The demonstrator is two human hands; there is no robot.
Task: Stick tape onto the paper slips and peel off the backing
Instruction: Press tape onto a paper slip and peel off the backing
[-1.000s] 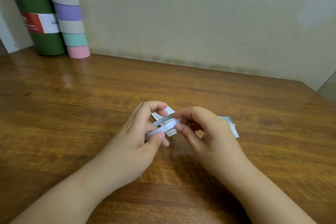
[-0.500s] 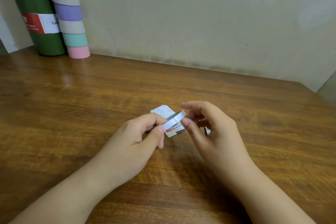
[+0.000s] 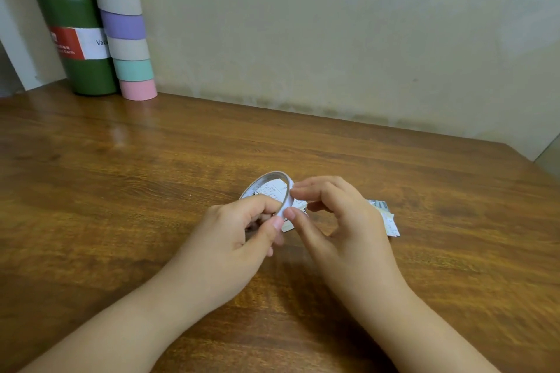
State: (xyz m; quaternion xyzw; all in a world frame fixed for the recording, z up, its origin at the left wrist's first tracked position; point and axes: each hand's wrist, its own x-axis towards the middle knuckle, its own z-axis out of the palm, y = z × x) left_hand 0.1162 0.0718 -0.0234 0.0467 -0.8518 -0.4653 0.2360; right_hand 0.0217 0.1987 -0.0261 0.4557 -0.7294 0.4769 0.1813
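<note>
The left hand (image 3: 239, 230) pinched the near rim of the tape roll (image 3: 268, 188), held tilted above the slips (image 3: 391, 221) on the table (image 3: 151, 191). The right hand (image 3: 336, 215), just right of the roll, pinched thumb and forefinger at its right edge, seemingly hunting the tape end.

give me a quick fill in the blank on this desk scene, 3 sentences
1. The left hand grips a roll of ____ above the table.
2. The bottom ring of the striped tube by the wall is ____.
3. The bottle beside that tube is ____.

Missing words: tape; pink; green
</note>
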